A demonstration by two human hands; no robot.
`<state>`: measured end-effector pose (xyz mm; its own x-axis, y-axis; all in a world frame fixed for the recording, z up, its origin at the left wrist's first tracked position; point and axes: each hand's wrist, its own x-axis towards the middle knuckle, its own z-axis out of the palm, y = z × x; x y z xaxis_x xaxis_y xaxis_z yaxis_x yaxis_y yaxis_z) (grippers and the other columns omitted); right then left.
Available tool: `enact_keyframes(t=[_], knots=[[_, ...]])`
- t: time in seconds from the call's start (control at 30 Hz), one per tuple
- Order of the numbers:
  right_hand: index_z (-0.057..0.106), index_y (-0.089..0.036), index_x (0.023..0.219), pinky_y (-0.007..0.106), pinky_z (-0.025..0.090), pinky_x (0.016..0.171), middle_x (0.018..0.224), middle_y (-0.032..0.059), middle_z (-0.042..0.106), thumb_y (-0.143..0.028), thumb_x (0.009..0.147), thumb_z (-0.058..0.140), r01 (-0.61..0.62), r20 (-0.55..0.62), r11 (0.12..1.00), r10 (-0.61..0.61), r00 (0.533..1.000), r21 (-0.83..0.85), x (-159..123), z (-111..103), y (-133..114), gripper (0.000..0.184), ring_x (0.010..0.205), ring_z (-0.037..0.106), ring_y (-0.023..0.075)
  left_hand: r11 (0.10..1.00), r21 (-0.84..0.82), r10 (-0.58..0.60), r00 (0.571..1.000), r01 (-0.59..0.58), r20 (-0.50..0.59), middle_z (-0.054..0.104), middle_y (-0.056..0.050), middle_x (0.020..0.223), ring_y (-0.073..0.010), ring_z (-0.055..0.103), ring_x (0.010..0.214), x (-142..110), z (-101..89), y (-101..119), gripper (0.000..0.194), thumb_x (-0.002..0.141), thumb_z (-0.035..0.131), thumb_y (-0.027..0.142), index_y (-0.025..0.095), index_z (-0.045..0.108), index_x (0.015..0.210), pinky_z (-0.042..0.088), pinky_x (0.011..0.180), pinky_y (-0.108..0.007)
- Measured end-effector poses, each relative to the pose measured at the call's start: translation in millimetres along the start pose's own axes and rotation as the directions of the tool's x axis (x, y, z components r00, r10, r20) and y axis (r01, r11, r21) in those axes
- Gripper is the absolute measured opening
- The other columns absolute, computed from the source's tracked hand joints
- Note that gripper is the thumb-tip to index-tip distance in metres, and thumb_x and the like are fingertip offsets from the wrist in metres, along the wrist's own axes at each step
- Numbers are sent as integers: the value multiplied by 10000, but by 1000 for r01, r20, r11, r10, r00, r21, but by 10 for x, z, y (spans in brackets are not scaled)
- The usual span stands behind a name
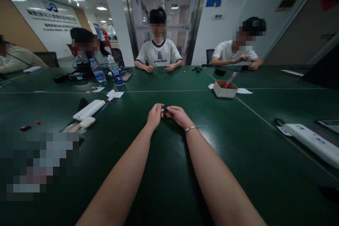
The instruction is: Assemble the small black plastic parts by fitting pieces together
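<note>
Both my forearms stretch out over the dark green table. My left hand and my right hand meet at the table's middle, fingers curled and pinched on a small dark object held between them. Its shape is too small to make out. A thin bracelet circles my right wrist.
A white power strip and a small white case lie to the left, another white power strip at the right. A cardboard box, two water bottles and paper slips sit farther back. Three people sit across the table; a sleeve shows at far left.
</note>
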<state>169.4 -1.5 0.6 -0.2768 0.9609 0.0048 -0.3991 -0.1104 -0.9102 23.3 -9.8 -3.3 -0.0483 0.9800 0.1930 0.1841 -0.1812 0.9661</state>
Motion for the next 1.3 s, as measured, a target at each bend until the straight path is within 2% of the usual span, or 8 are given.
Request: enact_keyframes(t=[0.17,0.3,0.43,0.57,0.73,0.93,1.1,1.3], knots=[[693,-147,725,242,485,606,707,25,656,-395,560,899,1,12,1000,-1,1000,-22,19,-16,18,363,638,590,112,1000,18,-18,1000,18,7,573,23,668,-95,487,527,3,-9,-6,245,894,473,296,197,628,1056,375,518,-213],[695,-144,730,237,481,608,701,16,647,-397,552,900,7,4,999,-7,1000,-34,25,-20,23,371,634,584,105,1000,27,-11,1000,10,22,557,18,618,-107,498,527,-10,-14,9,311,938,398,370,191,635,1030,373,511,-217],[699,-142,742,236,484,603,707,25,656,-404,566,892,10,21,999,-9,1000,-37,13,-12,17,370,631,582,107,1000,22,-11,1000,11,7,587,10,700,-96,499,545,-24,-9,28,254,899,482,331,193,627,1055,375,510,-210],[693,-144,731,225,483,591,687,12,642,-385,567,895,13,1,999,-13,1000,-35,0,0,5,354,626,584,102,999,33,-5,1000,4,25,550,17,608,-106,507,546,-32,-8,36,315,942,391,373,186,631,1025,376,520,-208],[690,-144,733,229,491,590,699,23,655,-380,593,881,-3,-3,999,3,1000,-47,-3,12,-8,334,622,589,107,998,58,-2,1000,2,6,620,5,739,-103,521,571,-25,-15,26,244,881,502,315,201,638,1049,399,549,-224],[689,-143,715,222,489,592,675,6,634,-389,549,900,1,-11,999,-1,1000,-40,-4,15,-11,364,615,583,100,996,88,16,1000,-18,22,595,12,653,-114,528,572,-23,-12,17,279,917,438,346,192,639,1033,399,564,-233],[682,-134,728,221,496,590,695,23,644,-356,591,888,-14,-15,999,14,1000,-36,-5,14,-20,332,616,591,100,998,59,-14,1000,14,3,643,-20,853,-104,533,600,-30,-5,42,238,856,524,276,195,642,1046,421,563,-230],[629,-160,766,221,519,556,662,-4,627,-312,600,886,-1,-75,1000,-1,997,-26,0,23,-17,341,578,611,104,991,105,81,997,-79,-18,658,-61,979,-127,578,724,-29,-4,25,225,877,523,269,186,636,1052,472,649,-243]])
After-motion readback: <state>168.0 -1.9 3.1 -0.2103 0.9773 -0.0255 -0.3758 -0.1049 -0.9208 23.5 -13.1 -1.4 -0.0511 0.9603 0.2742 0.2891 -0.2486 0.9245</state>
